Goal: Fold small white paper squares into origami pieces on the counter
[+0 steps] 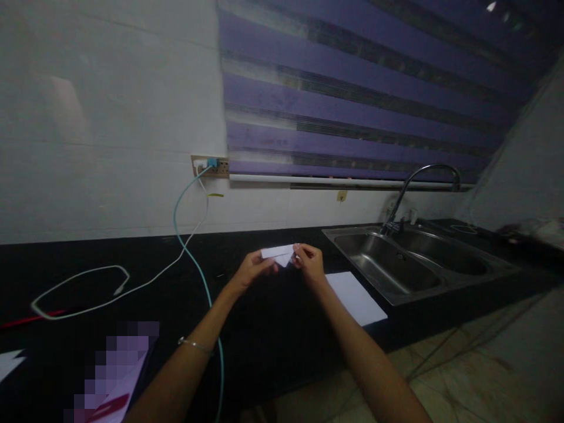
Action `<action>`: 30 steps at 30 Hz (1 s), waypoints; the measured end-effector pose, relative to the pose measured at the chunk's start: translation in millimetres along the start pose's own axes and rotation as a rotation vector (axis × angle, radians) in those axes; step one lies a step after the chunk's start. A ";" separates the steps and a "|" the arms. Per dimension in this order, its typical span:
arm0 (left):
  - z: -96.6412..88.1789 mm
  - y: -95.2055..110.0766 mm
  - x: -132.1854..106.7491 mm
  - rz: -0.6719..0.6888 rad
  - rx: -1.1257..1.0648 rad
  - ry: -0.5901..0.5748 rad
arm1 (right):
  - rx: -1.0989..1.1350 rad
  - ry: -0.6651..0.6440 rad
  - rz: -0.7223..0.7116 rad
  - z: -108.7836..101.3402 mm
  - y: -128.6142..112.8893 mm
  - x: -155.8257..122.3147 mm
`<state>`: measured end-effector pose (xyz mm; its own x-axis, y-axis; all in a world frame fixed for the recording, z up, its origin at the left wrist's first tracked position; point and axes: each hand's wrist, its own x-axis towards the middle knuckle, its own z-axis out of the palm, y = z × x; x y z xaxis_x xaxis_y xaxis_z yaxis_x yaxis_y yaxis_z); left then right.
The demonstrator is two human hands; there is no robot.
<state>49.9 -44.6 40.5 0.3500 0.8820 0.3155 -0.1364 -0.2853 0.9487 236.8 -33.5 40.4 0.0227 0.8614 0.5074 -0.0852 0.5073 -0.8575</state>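
Note:
A small folded sheet of white paper is held up between both hands, above the black countertop. Its top edge runs nearly level, and a pointed flap hangs at the lower right. My left hand grips the paper's left end, thumb on the near side. At the right end my right hand pinches it between thumb and fingers. Under my right forearm, a flat white sheet of paper lies on the counter, partly covered by the arm.
A double steel sink with a curved faucet is at the right. Blue cable and white cable run from a wall outlet across the black counter. More white paper lies at left, near a blurred-out purple item.

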 end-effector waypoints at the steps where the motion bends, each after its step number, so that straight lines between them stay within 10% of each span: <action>1: 0.8 0.2 0.7 0.009 0.000 0.044 | 0.008 0.004 -0.001 1.1 -0.6 -0.3; 11: -2.2 -6.9 6.1 0.143 0.090 0.382 | -0.085 -0.361 0.111 6.5 8.8 -7.4; 30: 2.9 -4.1 -2.2 0.174 0.403 0.241 | -0.453 -0.437 -0.017 -2.5 2.1 -5.1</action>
<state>52.4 -46.5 36.0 0.1236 0.8564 0.5013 0.2120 -0.5163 0.8298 239.0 -36.8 35.8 -0.3966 0.8126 0.4271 0.3440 0.5630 -0.7515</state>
